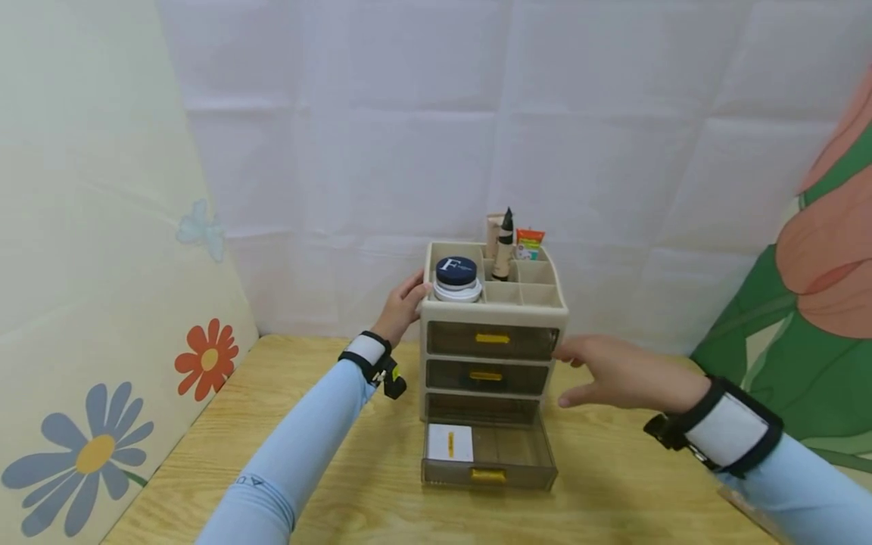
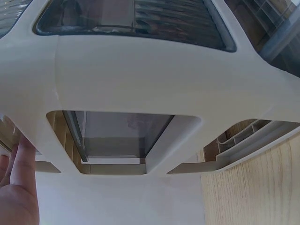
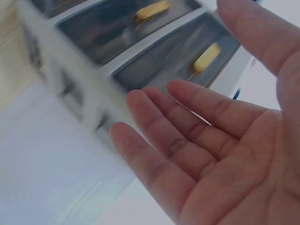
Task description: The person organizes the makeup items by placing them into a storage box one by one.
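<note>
A cream drawer organizer stands upright on the wooden table, its smoky drawers fitted with yellow handles. My left hand rests against its left side near the top edge; in the left wrist view those fingers lie along the side wall. Close by the right side, my right hand holds nothing, its fingers loosely extended and spread. The bottom drawer is pulled out, with a white square item bearing a yellow strip at its left. Both drawers above it are closed.
On the organizer's top stand a navy-lidded jar over a white round container, a black-capped tube, a beige tube and a small orange tube. White cloth hangs behind the wooden table.
</note>
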`<action>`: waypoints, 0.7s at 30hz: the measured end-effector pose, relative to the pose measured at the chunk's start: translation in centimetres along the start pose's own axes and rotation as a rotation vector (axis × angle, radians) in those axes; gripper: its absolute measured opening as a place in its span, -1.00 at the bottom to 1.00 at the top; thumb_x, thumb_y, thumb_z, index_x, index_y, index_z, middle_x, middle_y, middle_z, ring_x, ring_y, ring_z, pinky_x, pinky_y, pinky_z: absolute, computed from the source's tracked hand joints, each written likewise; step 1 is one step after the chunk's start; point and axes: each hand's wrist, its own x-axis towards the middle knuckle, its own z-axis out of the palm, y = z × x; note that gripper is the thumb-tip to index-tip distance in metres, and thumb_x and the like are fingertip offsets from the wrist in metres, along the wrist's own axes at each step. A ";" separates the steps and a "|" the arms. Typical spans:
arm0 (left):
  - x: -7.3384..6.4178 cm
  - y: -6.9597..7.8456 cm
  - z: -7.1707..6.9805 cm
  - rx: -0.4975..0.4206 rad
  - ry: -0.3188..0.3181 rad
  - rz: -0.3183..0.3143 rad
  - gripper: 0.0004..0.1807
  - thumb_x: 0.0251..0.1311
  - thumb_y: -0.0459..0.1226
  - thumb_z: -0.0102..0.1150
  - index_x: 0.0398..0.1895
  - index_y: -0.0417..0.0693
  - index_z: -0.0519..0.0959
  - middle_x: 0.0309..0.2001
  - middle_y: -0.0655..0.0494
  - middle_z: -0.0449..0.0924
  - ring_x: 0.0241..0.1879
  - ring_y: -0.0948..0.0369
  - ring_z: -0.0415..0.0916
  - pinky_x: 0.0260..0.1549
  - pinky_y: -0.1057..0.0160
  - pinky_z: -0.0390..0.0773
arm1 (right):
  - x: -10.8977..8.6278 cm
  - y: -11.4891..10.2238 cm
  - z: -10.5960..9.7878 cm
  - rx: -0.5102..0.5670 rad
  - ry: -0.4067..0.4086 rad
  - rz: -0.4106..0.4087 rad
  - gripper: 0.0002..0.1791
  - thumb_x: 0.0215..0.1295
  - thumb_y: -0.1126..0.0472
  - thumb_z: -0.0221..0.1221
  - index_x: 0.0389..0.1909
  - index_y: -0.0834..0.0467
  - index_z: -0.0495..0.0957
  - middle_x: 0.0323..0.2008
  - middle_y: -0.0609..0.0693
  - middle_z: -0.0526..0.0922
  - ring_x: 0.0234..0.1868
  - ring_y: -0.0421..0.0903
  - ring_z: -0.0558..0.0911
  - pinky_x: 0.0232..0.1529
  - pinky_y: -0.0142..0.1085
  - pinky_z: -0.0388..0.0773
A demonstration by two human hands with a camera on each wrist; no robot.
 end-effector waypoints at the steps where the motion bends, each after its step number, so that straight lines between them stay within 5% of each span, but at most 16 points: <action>1: 0.0 0.0 0.0 0.001 0.000 -0.001 -0.35 0.37 -0.12 -0.08 0.50 -0.10 0.14 0.44 -0.08 0.17 0.32 -0.01 0.25 0.19 -0.04 0.38 | -0.5 0.7 0.0 0.001 0.007 0.006 -0.20 0.06 -0.17 0.37 0.13 0.36 0.48 0.03 0.23 0.58 -0.01 0.17 0.57 -0.04 0.07 0.54; 10: 0.1 -0.2 -0.4 -0.006 0.010 -0.001 -0.35 0.38 -0.11 -0.07 0.49 -0.08 0.16 0.43 -0.07 0.20 0.32 -0.01 0.26 0.20 -0.06 0.37 | -4.5 7.4 1.1 0.069 -0.002 0.138 -0.16 0.05 -0.12 0.38 0.10 0.50 0.44 0.01 0.37 0.54 -0.04 0.30 0.55 -0.11 0.10 0.54; 21: 0.0 -0.1 -0.7 -0.011 0.027 -0.007 -0.34 0.37 -0.09 -0.07 0.50 -0.07 0.15 0.44 -0.05 0.17 0.32 -0.01 0.26 0.21 -0.05 0.36 | -8.9 15.0 4.4 0.185 -0.118 0.323 -0.13 0.16 -0.03 0.34 0.14 0.64 0.29 0.02 0.53 0.46 0.01 0.44 0.48 -0.13 0.12 0.54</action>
